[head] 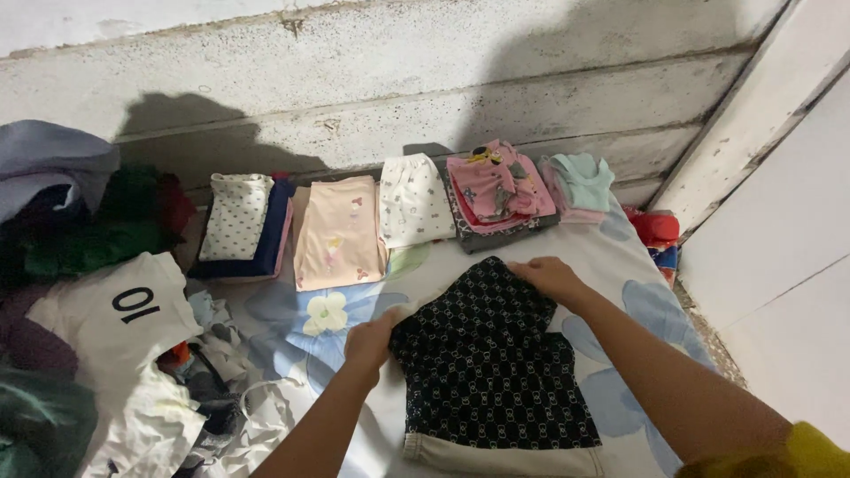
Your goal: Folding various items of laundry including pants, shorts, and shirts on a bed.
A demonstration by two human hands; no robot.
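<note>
Bedsheet (620,257), pale with blue flowers, spreads under everything I see. Heap of unfolded clothes (97,336) fills its left side. Black patterned garment (491,372) with a beige hem lies flat at the centre, directly before me. Row of folded clothes (416,208) lines the far edge against the concrete wall (398,80). My left hand (370,341) pinches the garment's left edge, fingers closed on the cloth; my right hand (549,276) grips its top edge, fingers curled over the fabric. Red object (653,228) sits at the sheet's right corner.
</note>
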